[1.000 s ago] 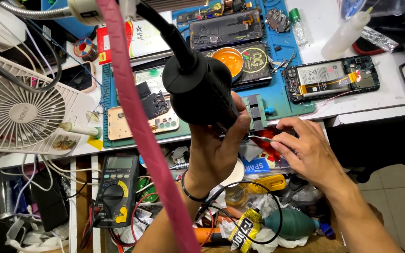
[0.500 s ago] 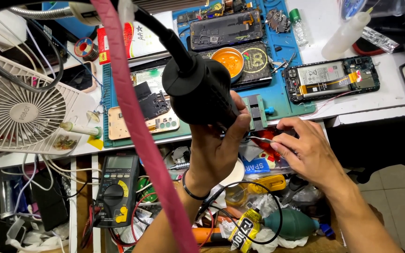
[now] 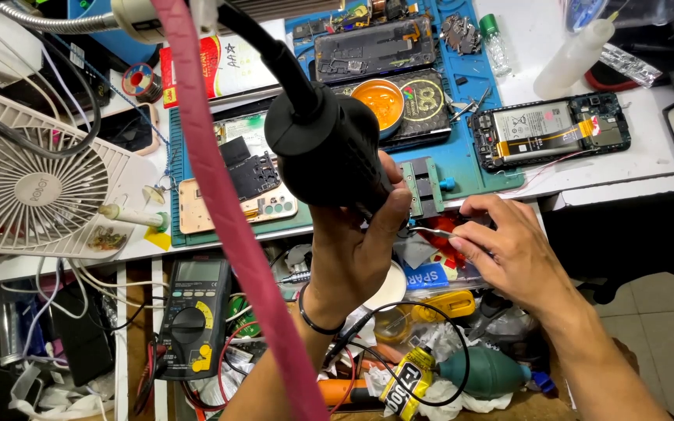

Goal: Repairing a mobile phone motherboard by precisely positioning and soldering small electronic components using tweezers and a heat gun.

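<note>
Far left on the white bench (image 3: 587, 168) sits a round white desk fan (image 3: 29, 191), with a black and yellow multimeter (image 3: 193, 316) lower down among tangled wires. Next comes the left hand (image 3: 356, 249), closed round the handle of a black hot-air gun (image 3: 325, 144); its long axis slopes from upper left down to lower right, nozzle hidden behind the fingers. Just right of it, nearly touching, the right hand (image 3: 509, 249) pinches thin metal tweezers (image 3: 431, 231) lying roughly level, tips pointing left toward the nozzle. Both work off the bench's front edge, above a cluttered drawer; open room lies rightward.
</note>
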